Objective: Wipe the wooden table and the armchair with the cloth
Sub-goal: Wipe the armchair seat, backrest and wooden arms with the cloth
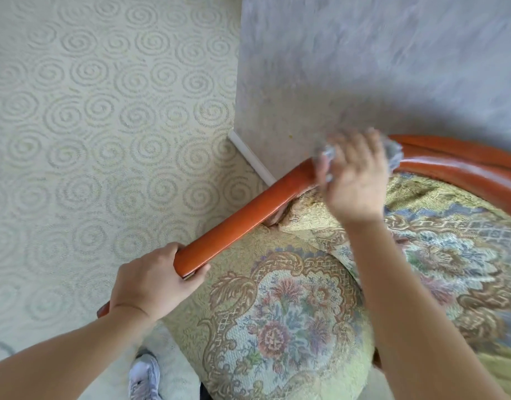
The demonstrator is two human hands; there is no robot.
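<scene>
The armchair has a glossy orange-brown wooden frame and floral tapestry upholstery (291, 313). Its left armrest (242, 220) runs diagonally from the lower left up to the curved top rail (465, 163). My left hand (153, 284) grips the front end of that armrest. My right hand (355, 180) is blurred with motion and holds a grey cloth (392, 151) against the wood where the armrest meets the top rail. Most of the cloth is hidden under the hand. The wooden table is not in view.
A pale carpet (89, 125) with spiral patterns covers the floor on the left. A grey-beige wall (364, 67) with a white skirting board (251, 157) stands right behind the chair. A white shoe (144, 376) shows at the bottom.
</scene>
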